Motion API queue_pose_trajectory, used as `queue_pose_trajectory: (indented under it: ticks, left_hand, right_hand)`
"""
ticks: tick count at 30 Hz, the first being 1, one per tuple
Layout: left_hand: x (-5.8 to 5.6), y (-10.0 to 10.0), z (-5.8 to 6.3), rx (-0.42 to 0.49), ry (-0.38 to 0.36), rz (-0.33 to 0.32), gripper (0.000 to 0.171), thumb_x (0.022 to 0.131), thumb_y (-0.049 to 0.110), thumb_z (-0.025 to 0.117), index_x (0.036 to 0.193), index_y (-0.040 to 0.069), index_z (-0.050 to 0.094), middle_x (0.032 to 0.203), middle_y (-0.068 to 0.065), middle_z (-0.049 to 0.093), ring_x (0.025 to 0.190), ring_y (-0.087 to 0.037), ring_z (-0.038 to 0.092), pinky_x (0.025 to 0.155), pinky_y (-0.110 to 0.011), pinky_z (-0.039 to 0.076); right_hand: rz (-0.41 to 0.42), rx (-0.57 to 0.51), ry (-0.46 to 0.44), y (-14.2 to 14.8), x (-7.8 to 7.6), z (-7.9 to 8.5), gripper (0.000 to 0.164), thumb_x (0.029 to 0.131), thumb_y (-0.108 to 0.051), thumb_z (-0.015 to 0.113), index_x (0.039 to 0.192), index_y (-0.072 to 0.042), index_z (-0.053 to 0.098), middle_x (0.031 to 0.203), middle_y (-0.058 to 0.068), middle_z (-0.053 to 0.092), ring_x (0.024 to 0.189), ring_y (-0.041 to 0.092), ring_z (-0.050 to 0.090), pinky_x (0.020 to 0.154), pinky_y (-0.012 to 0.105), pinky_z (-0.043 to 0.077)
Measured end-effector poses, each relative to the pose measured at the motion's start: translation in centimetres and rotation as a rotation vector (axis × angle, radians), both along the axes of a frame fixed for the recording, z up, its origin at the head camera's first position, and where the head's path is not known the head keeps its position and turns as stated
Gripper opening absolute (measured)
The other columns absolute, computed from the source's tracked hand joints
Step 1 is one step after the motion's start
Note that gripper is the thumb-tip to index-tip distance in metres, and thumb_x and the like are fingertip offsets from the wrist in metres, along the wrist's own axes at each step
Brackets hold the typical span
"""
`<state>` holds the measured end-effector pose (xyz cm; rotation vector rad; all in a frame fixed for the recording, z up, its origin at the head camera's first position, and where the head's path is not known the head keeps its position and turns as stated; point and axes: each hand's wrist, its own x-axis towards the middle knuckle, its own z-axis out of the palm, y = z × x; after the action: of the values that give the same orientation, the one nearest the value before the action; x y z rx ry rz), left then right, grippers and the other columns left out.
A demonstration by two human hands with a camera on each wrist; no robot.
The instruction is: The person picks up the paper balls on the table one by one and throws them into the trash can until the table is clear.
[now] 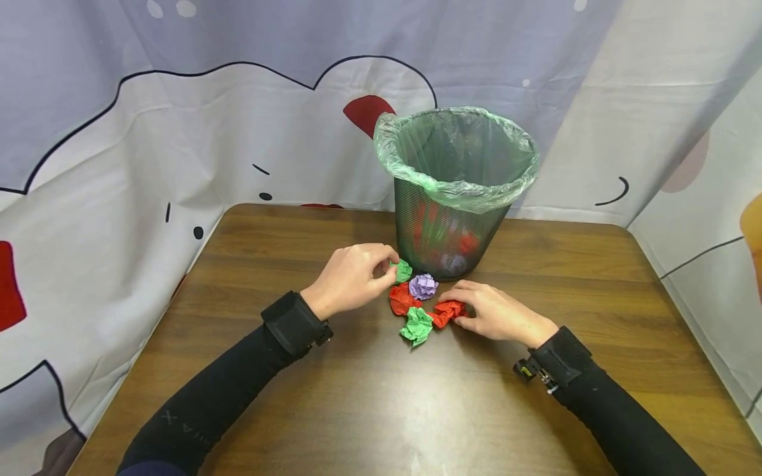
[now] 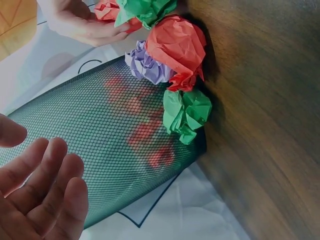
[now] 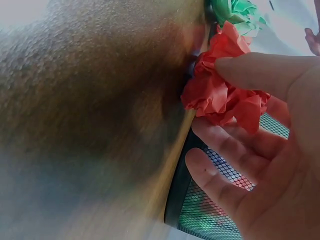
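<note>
My right hand (image 1: 494, 312) holds a crumpled red paper ball (image 1: 448, 314) close over the table, thumb on one side and fingers on the other. In the right wrist view, the thumb presses into this red paper (image 3: 217, 95). My left hand (image 1: 352, 276) hovers beside the back green paper ball (image 1: 403, 270). Seen from the left wrist, its loosely bent fingers (image 2: 55, 180) are empty and apart from that green ball (image 2: 187, 115). A purple paper ball (image 1: 423, 286), another red one (image 1: 403, 299) and a front green one (image 1: 415, 326) lie clustered between the hands.
A dark mesh wastebasket (image 1: 446, 231) stands at the table's back, right behind the paper balls. Its green plastic liner (image 1: 464, 195) folds over the rim, and coloured paper shows through the mesh. A printed curtain (image 1: 178, 145) hangs along the wooden table's (image 1: 357, 410) back edge.
</note>
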<state>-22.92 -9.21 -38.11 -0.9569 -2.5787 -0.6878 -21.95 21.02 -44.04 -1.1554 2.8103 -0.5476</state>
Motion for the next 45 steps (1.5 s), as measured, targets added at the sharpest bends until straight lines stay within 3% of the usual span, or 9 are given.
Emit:
queue_pose_trajectory:
  ticks: [10, 14, 20, 29, 37, 45]
  left_hand:
    - [0.0, -0.1, -0.4, 0.003, -0.021, 0.0, 0.016, 0.089, 0.02, 0.06, 0.098, 0.019, 0.073, 0.079, 0.011, 0.063, 0.071, -0.008, 0.061, 0.06, -0.026, 0.046]
    - [0.0, -0.1, -0.5, 0.002, -0.025, 0.006, 0.015, 0.089, 0.02, 0.06, 0.098, 0.019, 0.073, 0.078, 0.009, 0.064, 0.071, -0.01, 0.062, 0.06, -0.026, 0.046]
    - [0.1, -0.1, -0.6, -0.006, -0.031, 0.008, 0.016, 0.088, 0.021, 0.061, 0.098, 0.02, 0.072, 0.079, 0.006, 0.067, 0.069, -0.003, 0.056, 0.059, -0.027, 0.046]
    - [0.2, -0.2, -0.8, -0.008, -0.055, 0.003, 0.019, 0.087, 0.018, 0.059, 0.099, 0.018, 0.073, 0.08, 0.005, 0.068, 0.072, -0.009, 0.061, 0.06, -0.027, 0.046]
    - [0.3, -0.2, -1.3, -0.018, -0.058, 0.007, 0.018, 0.087, 0.018, 0.059, 0.098, 0.02, 0.073, 0.077, 0.012, 0.061, 0.069, -0.002, 0.054, 0.059, -0.024, 0.045]
    - [0.4, -0.2, -1.6, -0.021, -0.065, 0.005, 0.018, 0.087, 0.017, 0.059, 0.098, 0.018, 0.073, 0.079, 0.007, 0.065, 0.07, -0.006, 0.058, 0.059, -0.025, 0.046]
  right_hand:
    - [-0.011, 0.007, 0.041, 0.8, 0.6, 1.0, 0.037, 0.084, -0.012, 0.078, 0.12, -0.019, 0.07, 0.11, -0.006, 0.064, 0.099, 0.01, 0.062, 0.087, 0.036, 0.053]
    - [-0.028, -0.001, 0.057, 1.2, 0.8, 2.1, 0.037, 0.085, -0.013, 0.078, 0.119, -0.02, 0.069, 0.111, -0.008, 0.063, 0.099, 0.009, 0.061, 0.087, 0.036, 0.052]
    - [-0.048, -0.015, 0.085, 1.9, 1.0, 4.4, 0.038, 0.084, -0.013, 0.079, 0.12, -0.021, 0.069, 0.112, -0.008, 0.064, 0.097, 0.009, 0.061, 0.085, 0.036, 0.053]
    - [-0.042, -0.027, 0.166, 2.7, 1.0, 8.7, 0.04, 0.084, -0.013, 0.078, 0.122, -0.021, 0.068, 0.111, -0.01, 0.063, 0.095, 0.007, 0.059, 0.082, 0.034, 0.053]
    - [-0.022, -0.035, 0.262, 3.1, 1.2, 12.9, 0.04, 0.083, -0.012, 0.078, 0.12, -0.022, 0.068, 0.11, -0.014, 0.062, 0.094, 0.001, 0.056, 0.082, 0.026, 0.049]
    - [-0.013, -0.031, 0.346, 3.5, 2.0, 18.1, 0.042, 0.084, -0.011, 0.077, 0.122, -0.023, 0.068, 0.11, -0.015, 0.064, 0.094, 0.0, 0.056, 0.082, 0.021, 0.045]
